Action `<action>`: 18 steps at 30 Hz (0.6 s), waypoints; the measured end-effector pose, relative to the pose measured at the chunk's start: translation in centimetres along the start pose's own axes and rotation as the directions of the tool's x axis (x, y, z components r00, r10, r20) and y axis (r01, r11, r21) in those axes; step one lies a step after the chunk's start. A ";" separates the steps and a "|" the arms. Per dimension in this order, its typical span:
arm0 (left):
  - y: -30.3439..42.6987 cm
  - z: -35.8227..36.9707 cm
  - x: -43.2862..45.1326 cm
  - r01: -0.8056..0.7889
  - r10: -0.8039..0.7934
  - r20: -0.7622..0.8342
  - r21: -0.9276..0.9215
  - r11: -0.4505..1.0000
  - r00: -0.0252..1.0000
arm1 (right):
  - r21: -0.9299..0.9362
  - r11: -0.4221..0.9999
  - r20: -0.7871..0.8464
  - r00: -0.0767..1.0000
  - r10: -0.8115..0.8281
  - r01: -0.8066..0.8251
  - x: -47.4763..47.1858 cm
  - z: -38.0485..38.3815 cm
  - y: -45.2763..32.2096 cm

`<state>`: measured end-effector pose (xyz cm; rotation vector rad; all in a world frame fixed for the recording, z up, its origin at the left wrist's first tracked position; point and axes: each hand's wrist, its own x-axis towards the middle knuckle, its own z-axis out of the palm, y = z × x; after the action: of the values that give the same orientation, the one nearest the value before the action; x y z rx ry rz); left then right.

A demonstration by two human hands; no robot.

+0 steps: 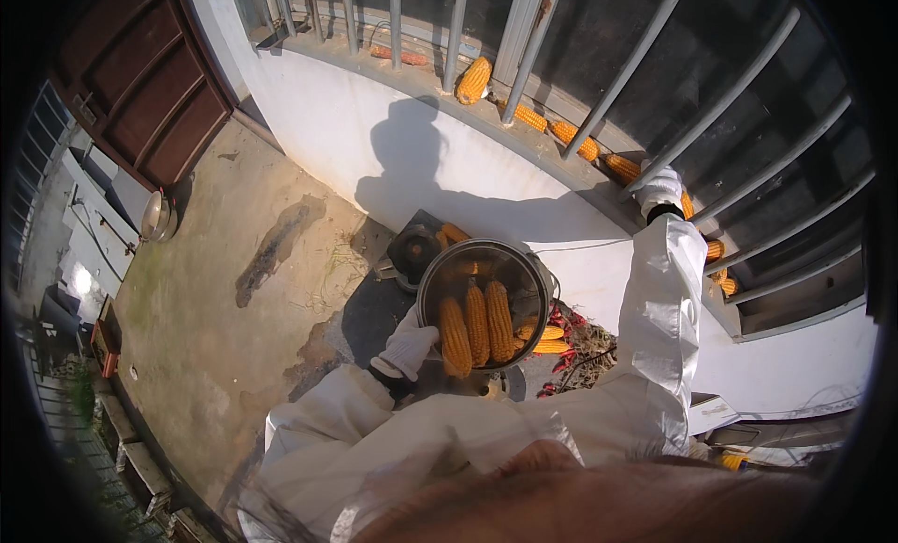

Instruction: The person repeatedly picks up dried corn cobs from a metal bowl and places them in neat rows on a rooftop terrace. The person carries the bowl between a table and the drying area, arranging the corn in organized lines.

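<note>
My left hand [407, 343], in a white glove, grips the left edge of a round metal pot [539, 273]. Several yellow corn cobs [499, 322] lie side by side in it. My right hand [661, 189], also gloved in white, reaches between the window bars to the sill. One corn cob [621, 168] lies just left of its fingers, and another corn cob [687, 205] shows at its right side. The fingers are partly hidden by a bar, so whether they hold a cob cannot be told. More corn cobs [575, 140] are strung along the sill.
Metal window bars [617, 73] stand in front of the sill [435, 78]. Below the pot lie more cobs [551, 346], red peppers [567, 360] and dry stalks [596, 357]. A dark round-topped object [415, 252] stands by the white wall [316, 108]. A brown door [147, 80] is at upper left.
</note>
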<state>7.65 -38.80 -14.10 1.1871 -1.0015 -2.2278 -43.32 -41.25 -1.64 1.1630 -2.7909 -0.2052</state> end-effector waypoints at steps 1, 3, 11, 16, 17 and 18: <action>0.0 -0.3 -0.1 0.039 -0.039 -0.027 -0.014 0.999 0.999 | -0.044 0.998 -0.084 0.995 -0.047 0.043 -1.2 -0.9 -0.1; -0.2 -1.3 -0.2 0.000 0.001 -0.040 0.024 1.000 0.999 | -0.264 0.958 -0.284 0.940 -0.189 0.112 -5.7 -2.6 0.3; -4.3 -7.5 2.4 -0.045 0.065 -0.088 0.208 0.977 0.994 | 0.000 0.999 0.111 0.993 -0.038 0.039 -23.2 -6.3 -4.2; -6.4 -9.5 3.4 -0.074 0.085 -0.079 0.129 0.989 0.993 | 0.520 0.811 0.322 0.817 -0.477 0.269 -29.6 0.6 -16.7; -6.7 -9.8 3.4 -0.053 0.058 -0.076 0.065 0.996 0.995 | 0.490 0.842 0.447 0.765 -0.465 0.225 -30.5 1.5 -19.1; -6.8 -10.2 3.2 -0.036 0.042 -0.107 0.055 0.998 0.993 | 0.517 0.806 0.427 0.729 -0.536 0.289 -30.9 1.9 -21.0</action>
<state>14.26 -40.49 -24.84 1.2853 -1.0369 -2.0948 -7.37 -33.73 -8.54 2.1821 -3.0838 0.0429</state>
